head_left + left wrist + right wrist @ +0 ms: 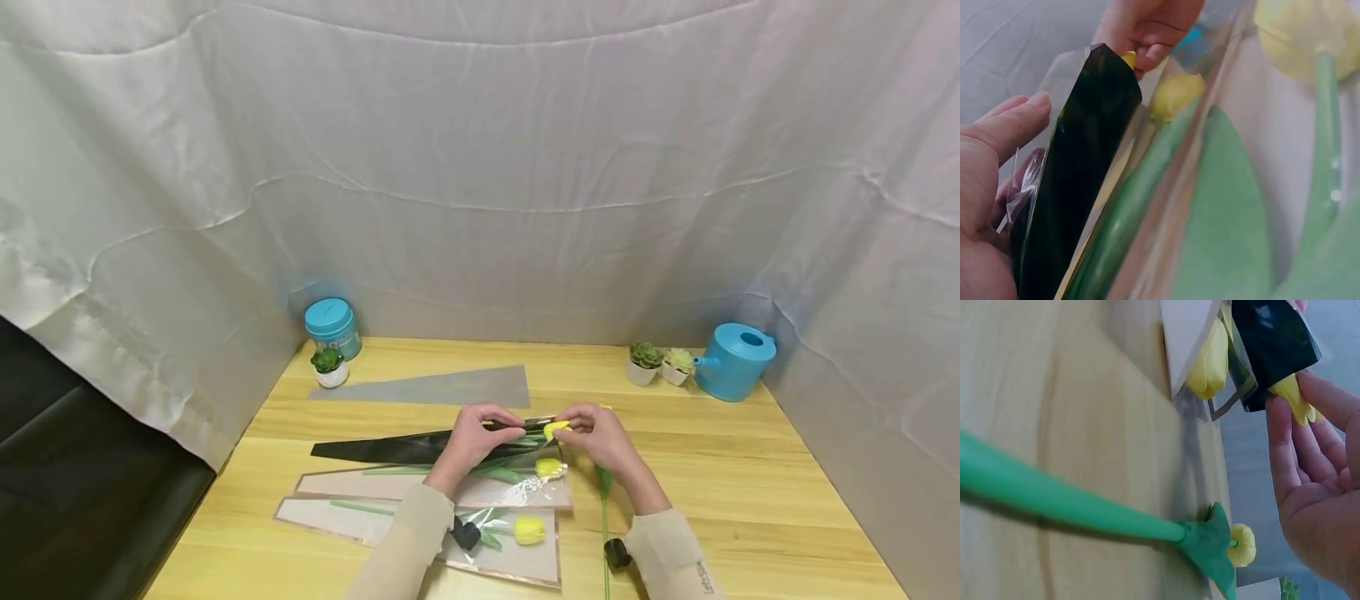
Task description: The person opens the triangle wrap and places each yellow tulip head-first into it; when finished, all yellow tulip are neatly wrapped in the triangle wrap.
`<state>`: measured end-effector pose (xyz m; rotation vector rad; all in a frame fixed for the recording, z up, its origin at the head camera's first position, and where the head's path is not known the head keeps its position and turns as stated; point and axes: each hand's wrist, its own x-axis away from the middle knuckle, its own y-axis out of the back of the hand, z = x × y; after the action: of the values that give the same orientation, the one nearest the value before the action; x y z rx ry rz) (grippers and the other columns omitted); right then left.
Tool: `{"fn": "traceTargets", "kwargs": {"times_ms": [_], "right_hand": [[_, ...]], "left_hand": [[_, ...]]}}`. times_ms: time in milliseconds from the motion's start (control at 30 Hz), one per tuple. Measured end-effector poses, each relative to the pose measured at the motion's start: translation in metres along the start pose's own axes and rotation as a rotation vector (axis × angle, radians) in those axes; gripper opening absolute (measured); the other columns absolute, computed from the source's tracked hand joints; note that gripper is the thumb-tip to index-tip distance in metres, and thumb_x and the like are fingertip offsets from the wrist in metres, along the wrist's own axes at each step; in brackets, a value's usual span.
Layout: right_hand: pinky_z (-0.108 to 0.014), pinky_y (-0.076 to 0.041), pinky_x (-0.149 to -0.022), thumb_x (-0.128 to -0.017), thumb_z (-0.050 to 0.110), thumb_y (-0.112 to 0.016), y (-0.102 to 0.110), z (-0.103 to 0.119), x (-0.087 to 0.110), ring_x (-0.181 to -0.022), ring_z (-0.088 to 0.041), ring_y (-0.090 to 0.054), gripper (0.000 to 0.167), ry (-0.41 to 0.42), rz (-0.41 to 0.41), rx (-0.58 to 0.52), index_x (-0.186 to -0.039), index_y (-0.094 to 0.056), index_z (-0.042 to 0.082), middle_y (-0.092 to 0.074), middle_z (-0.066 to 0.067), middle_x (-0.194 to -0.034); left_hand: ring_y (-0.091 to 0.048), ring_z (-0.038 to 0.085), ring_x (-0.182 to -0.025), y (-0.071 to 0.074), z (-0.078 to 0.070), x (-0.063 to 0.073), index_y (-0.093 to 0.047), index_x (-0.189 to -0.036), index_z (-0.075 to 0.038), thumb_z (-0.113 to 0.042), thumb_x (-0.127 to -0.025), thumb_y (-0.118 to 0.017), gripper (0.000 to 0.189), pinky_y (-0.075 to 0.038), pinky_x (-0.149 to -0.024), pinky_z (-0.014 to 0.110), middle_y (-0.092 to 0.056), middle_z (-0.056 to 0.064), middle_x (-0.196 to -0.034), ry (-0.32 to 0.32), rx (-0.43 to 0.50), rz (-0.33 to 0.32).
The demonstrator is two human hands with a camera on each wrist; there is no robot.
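We see the left hand (483,435) and right hand (602,437) turned inward over a black sleeve (382,448).
The right fingertips pinch a yellow tulip (557,430) at the sleeve's right end; the left thumb and fingers grip the sleeve (clear film (1030,178) crinkles there). We have a wooden table (750,483) below, grey curtain (510,233) far, left and right.

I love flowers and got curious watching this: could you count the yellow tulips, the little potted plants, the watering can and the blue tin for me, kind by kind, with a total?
Yellow tulips: 4
Potted plants: 3
Blue watering can: 1
Blue tin: 1
Total: 9
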<state>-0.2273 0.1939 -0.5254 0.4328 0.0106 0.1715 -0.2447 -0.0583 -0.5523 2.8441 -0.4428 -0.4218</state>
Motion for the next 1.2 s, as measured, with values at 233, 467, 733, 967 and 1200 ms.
{"fn": "traceTargets", "kwargs": {"times_ms": [233,467,733,967,1200], "right_hand": [[-0.026,-0.056,-0.076,-0.089,0.015,-0.083,-0.004,-0.001,-0.003,-0.083,-0.015,-0.069,0.026,0.008,0.042,-0.058,-0.107,-0.068,0.002,-0.076,-0.008,-0.092],[-0.027,-0.056,-0.078,-0.089,0.022,-0.084,-0.008,-0.001,-0.003,-0.086,-0.013,-0.071,0.024,-0.002,0.037,-0.036,-0.102,-0.074,0.004,-0.077,-0.006,-0.094],[-0.03,-0.059,-0.081,-0.092,0.025,-0.081,-0.014,-0.003,-0.005,-0.093,-0.014,-0.071,0.02,0.057,0.08,-0.025,-0.102,-0.08,0.008,-0.076,-0.008,-0.108],[-0.029,-0.059,-0.082,-0.092,0.024,-0.08,-0.014,-0.004,-0.004,-0.094,-0.014,-0.071,0.021,0.046,0.077,-0.024,-0.105,-0.08,0.008,-0.075,-0.009,-0.111],[-0.029,-0.058,-0.083,-0.095,0.02,-0.077,-0.013,-0.004,-0.001,-0.099,-0.018,-0.069,0.02,0.041,0.056,-0.013,-0.11,-0.079,0.007,-0.074,-0.011,-0.116]], "left_hand": [[-0.07,0.009,-0.098,-0.005,0.0,-0.003,-0.084,-0.098,-0.023,-0.027,-0.088,-0.085,0.011,-0.057,-0.089,0.03,-0.079,-0.009,-0.097,-0.011,-0.082,0.037],[-0.07,0.01,-0.095,-0.009,-0.002,-0.003,-0.083,-0.097,-0.027,-0.028,-0.088,-0.085,0.009,-0.059,-0.082,0.029,-0.079,-0.008,-0.098,0.004,-0.064,0.041],[-0.071,0.014,-0.095,-0.012,-0.005,-0.003,-0.083,-0.098,-0.026,-0.028,-0.089,-0.084,0.01,-0.06,-0.078,0.029,-0.079,-0.005,-0.099,0.002,-0.029,0.056],[-0.07,0.01,-0.096,-0.012,-0.005,-0.002,-0.083,-0.1,-0.026,-0.028,-0.088,-0.085,0.012,-0.058,-0.084,0.029,-0.079,-0.009,-0.098,-0.004,-0.063,0.063],[-0.072,0.019,-0.098,-0.01,-0.007,-0.001,-0.083,-0.103,-0.023,-0.024,-0.09,-0.083,0.013,-0.057,-0.082,0.026,-0.078,-0.009,-0.1,-0.013,-0.089,0.084]]}}
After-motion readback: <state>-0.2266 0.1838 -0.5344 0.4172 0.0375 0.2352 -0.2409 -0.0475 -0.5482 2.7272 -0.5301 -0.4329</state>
